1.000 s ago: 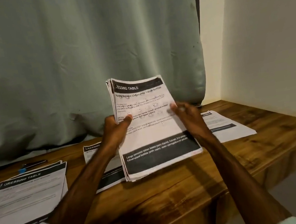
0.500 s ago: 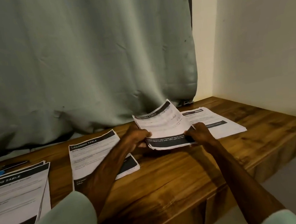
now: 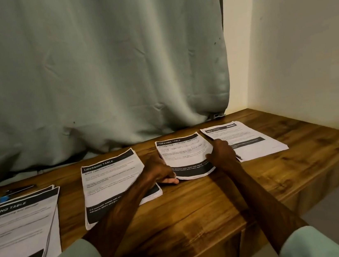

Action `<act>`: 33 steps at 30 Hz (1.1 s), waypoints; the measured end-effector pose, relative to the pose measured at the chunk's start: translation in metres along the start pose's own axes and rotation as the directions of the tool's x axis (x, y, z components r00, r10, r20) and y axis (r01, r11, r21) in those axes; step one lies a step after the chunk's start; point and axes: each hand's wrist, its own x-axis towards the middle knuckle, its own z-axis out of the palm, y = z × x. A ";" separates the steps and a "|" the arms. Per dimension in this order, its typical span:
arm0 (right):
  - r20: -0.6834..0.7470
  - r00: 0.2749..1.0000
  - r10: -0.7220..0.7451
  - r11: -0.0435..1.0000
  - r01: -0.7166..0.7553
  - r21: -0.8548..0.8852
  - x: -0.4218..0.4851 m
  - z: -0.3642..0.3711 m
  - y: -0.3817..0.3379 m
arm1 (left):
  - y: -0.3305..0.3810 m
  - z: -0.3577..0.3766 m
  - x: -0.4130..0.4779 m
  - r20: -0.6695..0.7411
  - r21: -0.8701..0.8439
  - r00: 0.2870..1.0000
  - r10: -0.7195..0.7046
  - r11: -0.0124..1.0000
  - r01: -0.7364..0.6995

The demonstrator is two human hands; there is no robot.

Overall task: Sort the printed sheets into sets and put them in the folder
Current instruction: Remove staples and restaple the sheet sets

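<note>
Sheet set point(image 3: 186, 156) lies flat on the counter point(image 3: 206, 205) toward the far right corner, its long axis running from near edge to far edge. Left hand point(image 3: 159, 172) curls round the near-left corner, and right hand point(image 3: 221, 153) pinches the right edge. Both hands are equally near. No folder visible.

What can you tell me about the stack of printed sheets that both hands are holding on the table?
The stack of sheets is white paper, several sheets thick, printed in black. Its top page shows a dark header reading DRESSING TABLE, small text and a dark band lower down. It rests on the wooden table, near edge slightly curled. The left hand grips its near left corner; the right hand holds its right edge.
</note>
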 end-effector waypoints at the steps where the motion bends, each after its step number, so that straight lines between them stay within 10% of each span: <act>1: -0.023 1.000 -0.005 0.999 0.004 -0.038 -0.002 0.000 -0.001 | -0.001 0.002 0.001 -0.007 0.014 1.000 -0.003 1.000 0.003; 11: -0.163 0.951 -0.261 0.965 0.263 -0.012 -0.079 0.023 -0.027 | -0.013 0.012 -0.004 0.001 0.173 1.000 0.001 0.985 -0.001; 16: -0.012 0.948 -0.318 0.936 0.316 0.157 -0.121 0.039 -0.067 | -0.123 -0.034 0.177 -0.115 0.267 0.993 -0.021 0.962 0.051; 22: 0.080 0.911 -0.405 0.896 0.377 0.233 -0.125 0.061 -0.097 | -0.037 -0.098 -0.045 -0.280 0.631 0.922 0.266 0.775 -0.032; 33: 0.232 0.886 -0.401 0.913 0.408 0.019 -0.119 0.095 -0.133 | -0.088 -0.152 -0.065 -0.251 0.737 0.968 0.017 0.651 0.180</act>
